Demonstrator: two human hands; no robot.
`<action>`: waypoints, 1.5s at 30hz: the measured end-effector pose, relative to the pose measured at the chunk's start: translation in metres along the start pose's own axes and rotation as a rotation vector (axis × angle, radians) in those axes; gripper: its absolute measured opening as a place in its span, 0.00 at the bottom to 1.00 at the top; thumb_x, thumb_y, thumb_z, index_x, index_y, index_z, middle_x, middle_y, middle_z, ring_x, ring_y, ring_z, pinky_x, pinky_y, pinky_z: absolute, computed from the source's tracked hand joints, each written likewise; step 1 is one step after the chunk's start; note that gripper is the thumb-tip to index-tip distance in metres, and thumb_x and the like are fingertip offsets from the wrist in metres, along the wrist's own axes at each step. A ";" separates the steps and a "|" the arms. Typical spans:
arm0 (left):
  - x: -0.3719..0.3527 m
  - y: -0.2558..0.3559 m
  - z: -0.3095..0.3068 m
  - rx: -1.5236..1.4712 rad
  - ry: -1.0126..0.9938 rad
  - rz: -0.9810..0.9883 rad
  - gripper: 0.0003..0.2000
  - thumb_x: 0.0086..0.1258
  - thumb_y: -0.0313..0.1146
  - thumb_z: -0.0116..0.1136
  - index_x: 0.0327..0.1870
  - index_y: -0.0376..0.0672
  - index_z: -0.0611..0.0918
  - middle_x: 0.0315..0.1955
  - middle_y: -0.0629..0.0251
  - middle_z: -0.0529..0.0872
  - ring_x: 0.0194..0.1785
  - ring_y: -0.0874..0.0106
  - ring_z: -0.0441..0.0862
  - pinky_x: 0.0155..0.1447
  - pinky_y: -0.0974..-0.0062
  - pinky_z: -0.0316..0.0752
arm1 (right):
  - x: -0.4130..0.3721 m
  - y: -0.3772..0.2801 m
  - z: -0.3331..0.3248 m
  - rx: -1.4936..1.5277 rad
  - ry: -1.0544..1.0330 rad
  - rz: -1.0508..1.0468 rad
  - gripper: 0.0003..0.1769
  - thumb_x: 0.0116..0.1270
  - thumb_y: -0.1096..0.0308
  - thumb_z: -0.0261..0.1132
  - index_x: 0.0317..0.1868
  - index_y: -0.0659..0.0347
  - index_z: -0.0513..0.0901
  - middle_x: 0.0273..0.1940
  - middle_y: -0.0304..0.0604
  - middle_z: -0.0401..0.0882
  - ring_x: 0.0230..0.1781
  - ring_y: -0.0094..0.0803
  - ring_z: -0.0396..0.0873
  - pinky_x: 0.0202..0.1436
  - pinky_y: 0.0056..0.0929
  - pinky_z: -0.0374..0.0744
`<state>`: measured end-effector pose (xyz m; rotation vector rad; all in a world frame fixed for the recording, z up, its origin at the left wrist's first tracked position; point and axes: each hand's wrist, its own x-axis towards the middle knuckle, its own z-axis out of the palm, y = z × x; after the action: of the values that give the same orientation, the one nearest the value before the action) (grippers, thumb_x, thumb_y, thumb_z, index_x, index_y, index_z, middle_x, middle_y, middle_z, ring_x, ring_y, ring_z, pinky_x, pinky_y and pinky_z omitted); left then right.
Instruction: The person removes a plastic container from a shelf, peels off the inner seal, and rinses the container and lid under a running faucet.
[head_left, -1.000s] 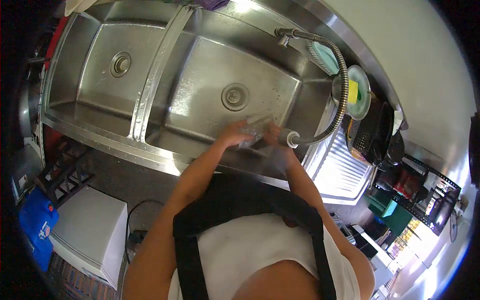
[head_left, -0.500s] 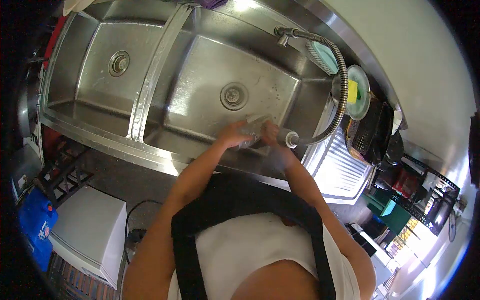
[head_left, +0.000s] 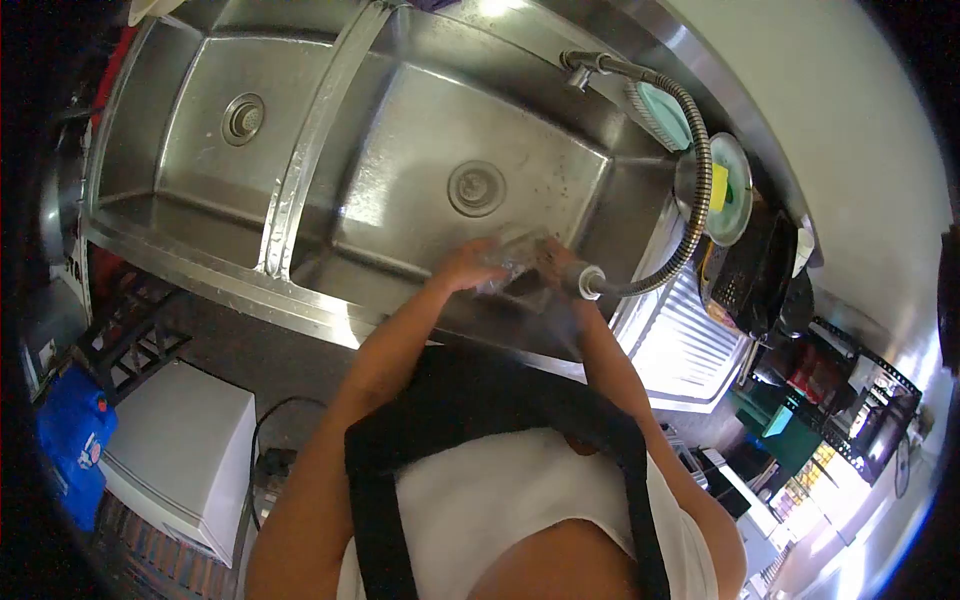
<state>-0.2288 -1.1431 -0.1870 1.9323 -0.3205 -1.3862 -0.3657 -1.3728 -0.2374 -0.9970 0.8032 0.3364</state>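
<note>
Over the near side of the right sink basin (head_left: 430, 130), my left hand (head_left: 467, 267) is closed on a clear, see-through item (head_left: 515, 255), which looks like a plastic container or bag. My right hand (head_left: 558, 268) is at the item's other side, close by the spray head (head_left: 583, 280) of the flexible hose. Its fingers are partly hidden by the spray head and blurred, so its grip cannot be made out. A faint blur, maybe water, shows below the spray head.
The metal hose (head_left: 705, 190) arcs on the right from the faucet (head_left: 580, 72). Beyond it are a plate (head_left: 738, 205) with a yellow sponge (head_left: 719, 187), dark baskets (head_left: 748, 270) and a ribbed drainboard (head_left: 685, 345). A divider (head_left: 318, 130) separates the left basin (head_left: 205, 90).
The clear item has shifted and spread slightly between my hands. My right hand and the spray head have moved slightly right, as the whole view has shifted a little.
</note>
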 end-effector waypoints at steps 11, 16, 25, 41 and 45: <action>-0.013 0.012 -0.003 0.103 0.055 0.039 0.38 0.48 0.52 0.73 0.65 0.57 0.74 0.57 0.54 0.80 0.59 0.54 0.78 0.65 0.63 0.71 | 0.049 0.026 -0.029 -1.402 0.031 -0.143 0.16 0.61 0.62 0.61 0.44 0.64 0.77 0.39 0.57 0.81 0.42 0.52 0.82 0.45 0.47 0.78; -0.014 0.009 -0.006 -0.074 -0.050 0.071 0.42 0.50 0.54 0.71 0.68 0.49 0.71 0.59 0.52 0.78 0.62 0.55 0.75 0.66 0.63 0.69 | 0.069 0.055 -0.077 -1.018 -0.039 -0.376 0.11 0.64 0.57 0.61 0.37 0.56 0.78 0.30 0.41 0.76 0.30 0.34 0.76 0.31 0.35 0.76; 0.015 -0.015 -0.013 -0.105 -0.149 0.053 0.48 0.55 0.57 0.67 0.73 0.42 0.59 0.71 0.52 0.63 0.72 0.57 0.63 0.71 0.63 0.60 | 0.030 0.014 -0.046 -1.202 0.350 -0.323 0.14 0.69 0.68 0.58 0.55 0.54 0.75 0.31 0.39 0.77 0.26 0.27 0.77 0.27 0.26 0.76; -0.010 -0.007 -0.024 -0.475 -0.013 -0.173 0.47 0.48 0.49 0.74 0.66 0.32 0.62 0.59 0.50 0.73 0.60 0.61 0.74 0.61 0.66 0.70 | -0.014 -0.041 0.072 -0.415 0.429 -0.571 0.17 0.70 0.61 0.60 0.57 0.56 0.74 0.33 0.38 0.78 0.25 0.26 0.74 0.31 0.27 0.75; -0.020 -0.001 -0.021 -0.538 -0.056 -0.177 0.44 0.53 0.52 0.70 0.65 0.32 0.63 0.56 0.51 0.75 0.58 0.61 0.75 0.53 0.63 0.75 | 0.023 -0.020 0.048 -1.081 0.418 -1.064 0.16 0.73 0.61 0.51 0.54 0.61 0.72 0.31 0.45 0.78 0.27 0.29 0.77 0.33 0.31 0.75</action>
<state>-0.2183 -1.1219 -0.1699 1.5017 0.1911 -1.4591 -0.3172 -1.3453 -0.2277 -2.3951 0.2977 -0.4516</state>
